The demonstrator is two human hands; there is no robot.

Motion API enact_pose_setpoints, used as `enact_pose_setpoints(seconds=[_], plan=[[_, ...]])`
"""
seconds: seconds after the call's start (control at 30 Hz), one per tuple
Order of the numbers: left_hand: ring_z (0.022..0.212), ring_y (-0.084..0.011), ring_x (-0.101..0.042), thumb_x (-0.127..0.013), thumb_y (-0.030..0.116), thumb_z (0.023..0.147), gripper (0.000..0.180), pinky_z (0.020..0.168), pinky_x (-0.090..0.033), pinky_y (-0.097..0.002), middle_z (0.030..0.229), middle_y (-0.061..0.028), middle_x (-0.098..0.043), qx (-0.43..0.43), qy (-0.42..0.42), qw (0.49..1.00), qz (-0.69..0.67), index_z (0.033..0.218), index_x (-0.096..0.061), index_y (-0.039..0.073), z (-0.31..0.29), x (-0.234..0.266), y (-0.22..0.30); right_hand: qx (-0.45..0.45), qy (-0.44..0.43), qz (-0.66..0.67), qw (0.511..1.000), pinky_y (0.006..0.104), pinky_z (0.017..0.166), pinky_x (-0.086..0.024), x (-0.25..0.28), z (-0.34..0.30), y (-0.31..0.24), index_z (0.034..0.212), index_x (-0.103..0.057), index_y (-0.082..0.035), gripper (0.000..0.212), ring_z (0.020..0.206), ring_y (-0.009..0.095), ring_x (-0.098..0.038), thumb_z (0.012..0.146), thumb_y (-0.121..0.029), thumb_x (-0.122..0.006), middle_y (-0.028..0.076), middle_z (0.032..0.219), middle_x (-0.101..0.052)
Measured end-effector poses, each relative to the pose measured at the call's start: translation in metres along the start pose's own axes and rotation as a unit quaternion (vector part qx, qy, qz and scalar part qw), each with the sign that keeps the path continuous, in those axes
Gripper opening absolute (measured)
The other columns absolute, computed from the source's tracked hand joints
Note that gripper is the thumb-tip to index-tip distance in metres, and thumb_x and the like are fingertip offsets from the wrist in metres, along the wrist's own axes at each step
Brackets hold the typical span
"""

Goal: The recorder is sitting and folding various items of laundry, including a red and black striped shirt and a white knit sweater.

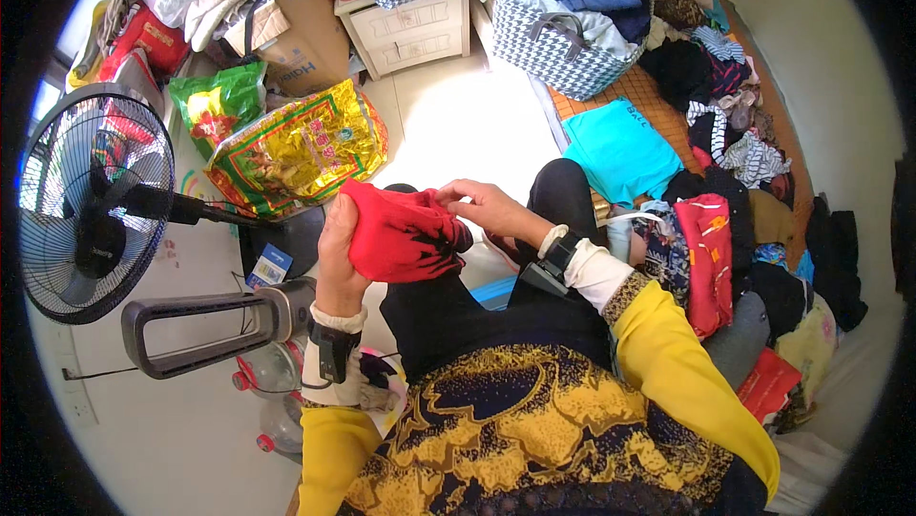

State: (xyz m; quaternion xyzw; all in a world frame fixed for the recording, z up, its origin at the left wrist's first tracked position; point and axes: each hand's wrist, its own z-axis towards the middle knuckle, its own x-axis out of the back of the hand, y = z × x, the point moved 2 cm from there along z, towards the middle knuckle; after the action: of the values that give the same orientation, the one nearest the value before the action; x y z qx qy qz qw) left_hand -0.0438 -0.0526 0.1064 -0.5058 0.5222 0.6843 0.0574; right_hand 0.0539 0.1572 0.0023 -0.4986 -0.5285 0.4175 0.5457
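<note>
A red cloth garment (396,237) with a black streaked pattern is folded into a compact bundle in front of me, above my lap. My left hand (336,253) is closed on its left end, the thumb pointing up along the side. At the bundle's right end, the bent fingers of my right hand (491,210) grip the edge, part of them hidden behind the cloth. What exact kind of garment it is cannot be made out.
Folded clothes, among them a turquoise shirt (625,151) and a red piece (704,263), lie to my right beside a houndstooth basket (563,63). At left stand a black fan (95,201), a grey bladeless fan (205,325) and a gold bag (301,148). A drawer cabinet (410,34) stands ahead.
</note>
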Motion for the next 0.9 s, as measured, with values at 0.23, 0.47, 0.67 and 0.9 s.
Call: enact_pose_setpoints(seconds=[0.23,0.47,0.67,0.9], plan=[[0.108,-0.028,-0.063,-0.049,0.031,0.104,0.035,0.096,-0.052,-0.0428,0.117,-0.0159,-0.063,0.011,-0.017,1.0,-0.014,0.122,-0.052,0.001,-0.002,0.006,-0.005,0.047,-0.029,-0.123,0.991,0.029,0.091,-0.049,-0.011,-0.004,0.003,0.127,-0.057,-0.005,0.038,0.102,0.017,-0.061,0.089,-0.005,-0.058,0.007,0.112,-0.064],[0.107,-0.0268,-0.064,-0.049,0.031,0.103,0.035,0.095,-0.052,-0.042,0.116,-0.0154,-0.063,0.012,-0.022,1.0,-0.002,0.121,-0.052,0.002,-0.008,-0.003,-0.006,-0.075,-0.077,0.041,0.993,0.0264,0.079,-0.048,-0.009,0.006,0.019,0.114,-0.062,-0.004,0.025,0.081,0.011,-0.057,0.089,-0.009,-0.06,0.002,0.084,-0.061],[0.107,-0.0259,-0.064,-0.049,0.031,0.104,0.035,0.095,-0.052,-0.0409,0.117,-0.0159,-0.063,0.012,-0.057,0.998,-0.015,0.122,-0.051,0.002,-0.01,0.007,-0.01,-0.027,-0.067,0.012,0.997,0.0274,0.079,-0.047,-0.017,0.01,0.007,0.102,-0.064,-0.003,0.014,0.081,0.012,-0.056,0.09,-0.009,-0.058,0.002,0.085,-0.06],[0.105,-0.0249,-0.064,-0.049,0.032,0.103,0.033,0.093,-0.052,-0.0382,0.116,-0.0162,-0.063,0.009,-0.069,0.997,-0.015,0.119,-0.052,0.003,-0.011,0.003,-0.007,-0.039,-0.083,-0.059,0.994,0.0293,0.086,-0.047,-0.019,0.012,0.007,0.094,-0.061,-0.003,0.009,0.093,0.013,-0.057,0.09,-0.011,-0.057,0.005,0.098,-0.063]])
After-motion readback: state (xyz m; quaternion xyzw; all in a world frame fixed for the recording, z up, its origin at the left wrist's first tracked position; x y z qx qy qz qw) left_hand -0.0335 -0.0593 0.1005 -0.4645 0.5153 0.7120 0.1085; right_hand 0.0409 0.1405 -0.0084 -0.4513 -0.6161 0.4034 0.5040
